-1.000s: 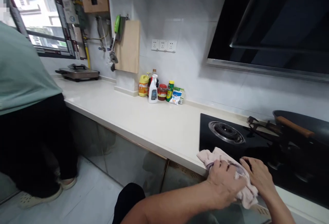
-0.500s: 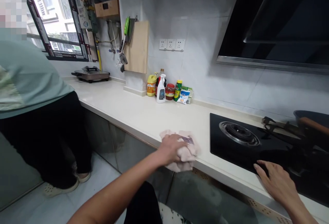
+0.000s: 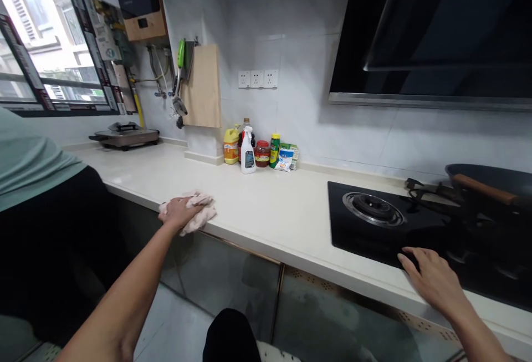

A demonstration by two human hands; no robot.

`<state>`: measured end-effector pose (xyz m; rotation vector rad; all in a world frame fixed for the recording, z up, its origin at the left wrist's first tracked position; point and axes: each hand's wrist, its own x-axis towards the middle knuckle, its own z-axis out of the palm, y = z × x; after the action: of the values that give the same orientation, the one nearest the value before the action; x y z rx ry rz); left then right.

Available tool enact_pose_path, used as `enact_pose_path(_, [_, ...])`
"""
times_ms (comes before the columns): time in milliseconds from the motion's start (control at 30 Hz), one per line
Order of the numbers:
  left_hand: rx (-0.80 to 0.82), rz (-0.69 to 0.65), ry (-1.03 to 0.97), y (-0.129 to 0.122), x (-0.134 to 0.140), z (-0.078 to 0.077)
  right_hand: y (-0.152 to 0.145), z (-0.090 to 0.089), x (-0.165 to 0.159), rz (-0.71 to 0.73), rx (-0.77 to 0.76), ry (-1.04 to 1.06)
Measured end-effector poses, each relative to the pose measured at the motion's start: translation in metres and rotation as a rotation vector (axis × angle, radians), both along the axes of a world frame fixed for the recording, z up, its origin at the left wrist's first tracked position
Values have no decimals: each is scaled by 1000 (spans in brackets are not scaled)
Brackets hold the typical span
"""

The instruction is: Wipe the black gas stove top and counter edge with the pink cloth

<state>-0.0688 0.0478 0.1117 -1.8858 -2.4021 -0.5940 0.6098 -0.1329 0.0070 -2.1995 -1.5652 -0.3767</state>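
Note:
My left hand (image 3: 178, 213) presses on a crumpled pale pink cloth (image 3: 203, 217) at the front edge of the white countertop (image 3: 266, 207), its fingers closed over it and partly hidden by its folds. Part of the cloth hangs over the edge. To the right, my right hand (image 3: 434, 281) holds nothing and rests at the front border of the black glass cooktop (image 3: 361, 240), thumb and fingers apart.
Against the wall stand a white spray bottle (image 3: 248, 154), a yellow jug (image 3: 231, 146), a red-lidded jar (image 3: 262, 154) and a green bottle (image 3: 275, 150). A wok (image 3: 490, 179) sits at the right. A co-worker in a green shirt (image 3: 33, 157) stands at the left.
My left hand has slid the cloth leftward along the counter's front edge, away from the cooktop. My right hand stays at the cooktop's border. The view has shifted somewhat.

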Motion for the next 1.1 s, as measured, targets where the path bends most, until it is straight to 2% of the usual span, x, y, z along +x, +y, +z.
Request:
enact_pose_path(133, [22,92,-11,2,10,1,-3,6,-14,-16,18,-38])
enact_pose_path(267, [56,5,61,-11,54,-7,-6,13,-23,-22,24,-65])
enact_pose_path(433, [97,-209,207,-51,143,-15,-8,19,-28,-9,37,-73])
enact_pose_path(533, [103,-391,230,-77,204,-18,-7,22,-30,-11,39,-75])
enact_pose_path(733, [187,-803,136,-128,326,-25,-6,26,-34,-19,48,-77])
enact_pose_path(833, [197,-938,81,-147,371,-28,-6,26,-33,-9,64,-73])
enact_pose_path(900, [189,-974,49,-152,386,-28,-6,24,-31,1,76,-73])
enact_pose_path(967, [164,-1012,23,-150,385,-27,-6,21,-29,15,88,-75])
enact_pose_path(1033, [125,-1023,19,-141,368,-25,-5,18,-26,29,101,-80])
enact_pose_path(1100, [89,-971,41,-126,340,-23,-6,16,-25,44,113,-88])
